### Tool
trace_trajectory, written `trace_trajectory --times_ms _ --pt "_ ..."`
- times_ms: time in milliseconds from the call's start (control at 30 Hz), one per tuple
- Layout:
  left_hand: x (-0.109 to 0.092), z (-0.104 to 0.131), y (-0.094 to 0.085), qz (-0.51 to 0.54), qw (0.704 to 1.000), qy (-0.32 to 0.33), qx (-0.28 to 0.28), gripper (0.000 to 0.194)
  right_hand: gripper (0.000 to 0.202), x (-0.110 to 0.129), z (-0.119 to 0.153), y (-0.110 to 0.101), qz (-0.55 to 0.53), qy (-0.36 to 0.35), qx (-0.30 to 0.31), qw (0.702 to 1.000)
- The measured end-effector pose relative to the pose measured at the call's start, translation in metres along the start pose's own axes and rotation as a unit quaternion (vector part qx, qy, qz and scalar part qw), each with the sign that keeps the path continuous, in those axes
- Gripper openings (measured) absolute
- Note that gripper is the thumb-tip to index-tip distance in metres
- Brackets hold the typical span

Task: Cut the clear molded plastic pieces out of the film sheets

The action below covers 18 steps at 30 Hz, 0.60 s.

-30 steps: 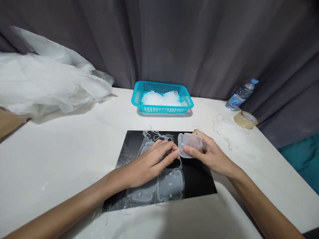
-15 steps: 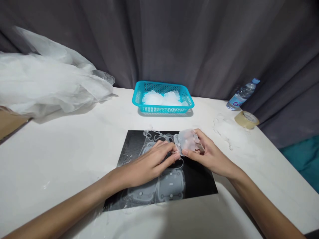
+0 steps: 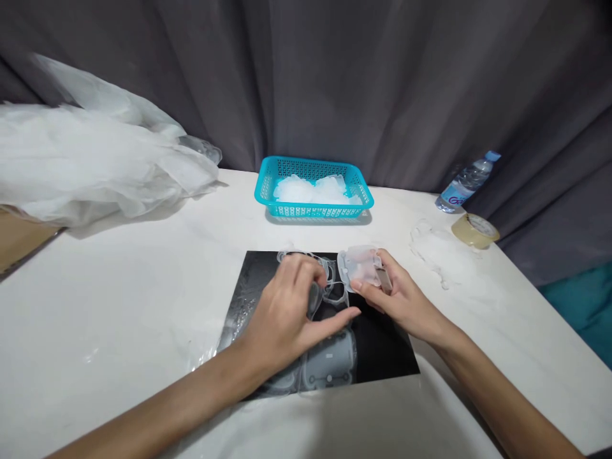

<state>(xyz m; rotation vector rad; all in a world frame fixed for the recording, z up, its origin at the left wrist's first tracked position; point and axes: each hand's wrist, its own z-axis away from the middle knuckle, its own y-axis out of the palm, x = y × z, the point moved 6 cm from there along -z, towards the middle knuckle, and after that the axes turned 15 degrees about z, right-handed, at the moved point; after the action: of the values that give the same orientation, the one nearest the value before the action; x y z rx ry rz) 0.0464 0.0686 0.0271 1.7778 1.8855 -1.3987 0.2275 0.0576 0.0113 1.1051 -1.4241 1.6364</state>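
Observation:
My right hand (image 3: 399, 296) pinches a frosted, translucent plastic cutout (image 3: 359, 264) with a wavy edge, above the right part of a black board (image 3: 382, 344). Beside that cutout, a small grey-brown flat piece (image 3: 384, 279) shows between the fingers; its kind is unclear. Over the middle of the board is my left hand (image 3: 291, 306), thumb stretched out and fingers curled apart from it. Under it lies a clear plastic sheet with cut outlines (image 3: 337, 293) and rounded grey-looking shapes (image 3: 329, 357). My left fingertips are partly hidden, so contact with the sheet cannot be made out.
A turquoise basket (image 3: 313, 209) with white translucent pieces (image 3: 310, 190) stands behind the board. White plastic wrapping (image 3: 95, 159) and cardboard (image 3: 23, 236) lie left. On the right are a water bottle (image 3: 466, 182), a tape roll (image 3: 474, 231) and clear plastic scraps (image 3: 437, 252).
My left hand has come away from the cutout, its thumb and fingers spreading apart. My right hand still holds the cutout, slightly turned. The clear sheet's left edge has shifted.

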Motion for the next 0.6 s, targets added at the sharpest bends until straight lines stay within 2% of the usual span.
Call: trace_trajectory --times_ms 100,167,233,500,600 --pt "0.001 0.003 0.011 0.029 0.997 -0.031 0.057 0.022 0.033 -0.001 0.000 0.003 -0.012 -0.006 0.006 1.000" --pt "0.004 0.004 0.013 0.052 0.994 -0.054 0.073 0.008 0.031 -0.002 0.001 0.005 -0.016 -0.006 0.010 1.000" --pt "0.005 0.005 0.014 0.055 0.994 -0.049 0.083 0.002 0.030 -0.002 0.001 0.005 -0.009 -0.006 0.008 1.000" --pt "-0.008 0.008 0.013 -0.030 0.994 0.066 0.077 0.006 0.028 -0.002 0.003 0.005 0.020 -0.032 -0.004 0.999" --pt "-0.007 0.009 0.014 -0.053 0.992 0.073 0.087 0.010 0.028 -0.005 0.004 0.006 0.034 -0.036 -0.002 0.999"
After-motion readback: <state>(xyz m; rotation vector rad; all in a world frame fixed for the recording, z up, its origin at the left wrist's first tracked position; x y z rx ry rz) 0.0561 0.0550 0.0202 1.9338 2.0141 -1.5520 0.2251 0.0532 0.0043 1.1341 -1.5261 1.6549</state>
